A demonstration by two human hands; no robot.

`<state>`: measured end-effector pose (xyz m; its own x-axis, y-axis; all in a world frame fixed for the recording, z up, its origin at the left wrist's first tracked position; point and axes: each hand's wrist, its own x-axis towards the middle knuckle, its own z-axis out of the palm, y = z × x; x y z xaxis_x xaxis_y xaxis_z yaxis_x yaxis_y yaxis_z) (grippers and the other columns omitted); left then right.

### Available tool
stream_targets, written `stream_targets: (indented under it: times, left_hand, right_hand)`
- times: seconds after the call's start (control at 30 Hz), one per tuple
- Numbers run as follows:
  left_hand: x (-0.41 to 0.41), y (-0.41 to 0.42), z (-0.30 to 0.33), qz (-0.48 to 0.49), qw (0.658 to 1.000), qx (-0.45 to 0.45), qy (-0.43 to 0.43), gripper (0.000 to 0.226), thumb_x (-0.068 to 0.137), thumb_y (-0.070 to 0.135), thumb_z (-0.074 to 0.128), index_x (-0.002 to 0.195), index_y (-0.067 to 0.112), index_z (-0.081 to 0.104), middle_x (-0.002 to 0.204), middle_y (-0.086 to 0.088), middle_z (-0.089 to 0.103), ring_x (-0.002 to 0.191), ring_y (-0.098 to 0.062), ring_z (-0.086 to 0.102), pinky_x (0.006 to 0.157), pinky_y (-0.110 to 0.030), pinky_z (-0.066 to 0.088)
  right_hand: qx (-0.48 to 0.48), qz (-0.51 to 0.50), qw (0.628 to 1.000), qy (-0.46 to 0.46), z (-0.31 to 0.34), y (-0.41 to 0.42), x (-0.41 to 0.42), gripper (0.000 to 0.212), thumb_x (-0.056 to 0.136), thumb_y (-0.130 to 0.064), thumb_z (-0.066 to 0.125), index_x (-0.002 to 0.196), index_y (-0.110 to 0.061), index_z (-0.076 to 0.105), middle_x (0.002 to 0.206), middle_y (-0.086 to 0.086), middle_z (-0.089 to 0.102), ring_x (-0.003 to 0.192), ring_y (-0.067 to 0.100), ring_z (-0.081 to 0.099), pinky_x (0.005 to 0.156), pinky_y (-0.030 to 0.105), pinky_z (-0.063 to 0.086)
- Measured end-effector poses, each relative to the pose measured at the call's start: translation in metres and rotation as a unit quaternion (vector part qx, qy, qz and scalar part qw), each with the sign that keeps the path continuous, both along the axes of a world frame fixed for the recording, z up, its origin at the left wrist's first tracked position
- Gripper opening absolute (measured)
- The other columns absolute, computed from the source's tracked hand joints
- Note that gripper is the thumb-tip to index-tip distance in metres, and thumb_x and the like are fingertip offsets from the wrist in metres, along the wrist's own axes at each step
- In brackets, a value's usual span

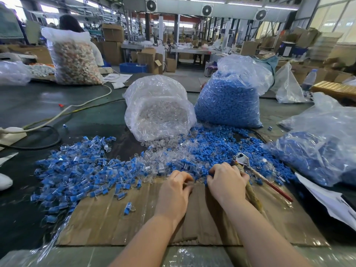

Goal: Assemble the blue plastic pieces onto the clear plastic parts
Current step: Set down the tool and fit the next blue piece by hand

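My left hand lies knuckles up on the cardboard sheet, fingers curled under; what it holds is hidden. My right hand is beside it, fingers curled into the edge of the loose blue pieces, with a blue piece showing at its fingertips. Loose clear parts lie mixed in just beyond both hands. A heap of joined blue-and-clear pieces spreads to the left.
A bag of clear parts and a bag of blue pieces stand behind the pile. Another bag of blue pieces lies at right. A red-handled metal tool lies by my right hand. Cables run at left.
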<state>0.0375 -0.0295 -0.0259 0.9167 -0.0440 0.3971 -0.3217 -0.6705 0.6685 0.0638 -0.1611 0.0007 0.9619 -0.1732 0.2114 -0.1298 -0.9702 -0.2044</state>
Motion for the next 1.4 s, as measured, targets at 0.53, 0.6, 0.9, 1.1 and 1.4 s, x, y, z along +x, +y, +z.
stream_targets:
  times: [0.53,0.6,0.9,1.1,1.4]
  left_hand:
    - [0.000,0.001,-0.001,-0.007,1.000,0.011,0.003,0.037,0.095,0.016,0.048,0.131,0.023,0.049,0.097,0.009,0.042,0.081,-0.005,0.047,0.076,-0.010,0.034]
    - [0.000,0.000,-0.001,-0.015,0.999,0.031,0.015,0.037,0.096,0.019,0.046,0.133,0.024,0.047,0.096,0.009,0.038,0.080,-0.004,0.045,0.076,-0.010,0.032]
    - [-0.001,0.001,0.000,0.017,0.999,-0.031,0.033,0.021,0.084,0.020,0.067,0.104,0.021,0.061,0.093,0.011,0.056,0.085,-0.002,0.051,0.073,-0.004,0.036]
    - [-0.002,0.002,0.003,0.021,0.997,-0.065,0.031,0.012,0.088,0.019,0.062,0.098,0.019,0.069,0.083,0.011,0.063,0.071,0.006,0.053,0.066,0.002,0.037]
    - [-0.001,0.005,0.004,0.043,0.995,-0.093,0.020,0.021,0.086,0.009,0.063,0.103,0.017,0.070,0.090,0.012,0.058,0.079,0.000,0.051,0.073,0.001,0.033]
  right_hand:
    - [0.012,-0.009,1.000,0.009,0.001,0.002,0.001,0.016,0.094,-0.032,0.047,0.102,-0.031,0.061,0.110,-0.003,0.051,0.109,0.019,0.042,0.094,0.044,0.028]
    - [0.013,-0.010,1.000,0.011,0.002,0.003,0.002,0.017,0.094,-0.029,0.046,0.102,-0.030,0.061,0.110,-0.003,0.050,0.108,0.019,0.042,0.095,0.044,0.028]
    - [0.031,0.004,0.999,0.021,0.004,0.002,0.004,0.015,0.092,-0.027,0.053,0.104,-0.033,0.059,0.113,-0.003,0.048,0.112,0.020,0.040,0.096,0.047,0.027]
    - [0.030,0.025,0.997,-0.071,0.000,0.005,-0.005,0.005,0.093,-0.024,0.050,0.096,-0.028,0.051,0.101,-0.009,0.058,0.102,0.017,0.045,0.089,0.038,0.024]
    - [0.169,0.139,0.957,-0.191,-0.017,0.015,-0.029,0.013,0.088,-0.019,0.062,0.097,-0.014,0.070,0.087,-0.001,0.066,0.084,0.021,0.055,0.076,0.033,0.043]
